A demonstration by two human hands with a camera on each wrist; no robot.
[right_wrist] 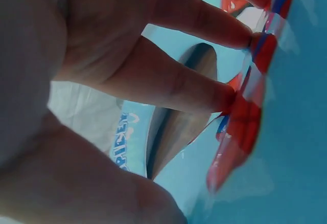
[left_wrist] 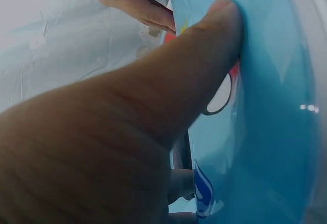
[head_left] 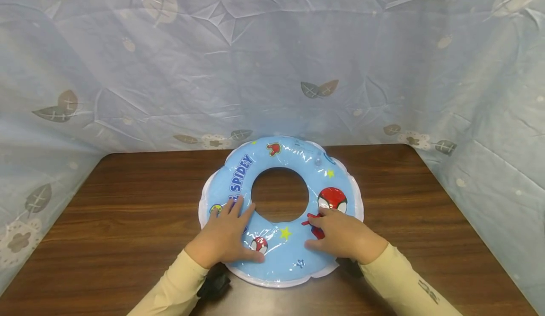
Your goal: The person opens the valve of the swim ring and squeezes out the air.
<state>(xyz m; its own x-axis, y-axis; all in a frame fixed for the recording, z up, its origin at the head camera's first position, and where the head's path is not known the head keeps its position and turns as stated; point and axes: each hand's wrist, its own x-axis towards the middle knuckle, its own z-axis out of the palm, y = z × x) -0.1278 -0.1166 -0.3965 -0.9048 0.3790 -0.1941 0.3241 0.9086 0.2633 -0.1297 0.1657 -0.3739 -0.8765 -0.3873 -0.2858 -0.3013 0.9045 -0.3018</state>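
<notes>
An inflated light-blue swim ring [head_left: 289, 271] with a whitish scalloped edge lies flat near the middle of the table. Red masked-character prints, yellow-green stars and the lettering "SPIDEY" decorate it. My left hand [head_left: 223, 235] rests with spread fingers on its near-left part, the thumb beside a small red face print. On the near-right part my right hand [head_left: 345, 233] touches the ring over the larger character print. In the right wrist view, the right hand's fingertips [right_wrist: 225, 98] press on the red-and-blue print. The left thumb [left_wrist: 219, 24] lies against the vinyl in the left wrist view.
The brown wood-grain table [head_left: 127, 221] shows around the ring and through its hole. A pale blue leaf-patterned cloth [head_left: 272, 60] hangs behind and along both sides. Beneath the left wrist is a black object [head_left: 215, 283], partly hidden.
</notes>
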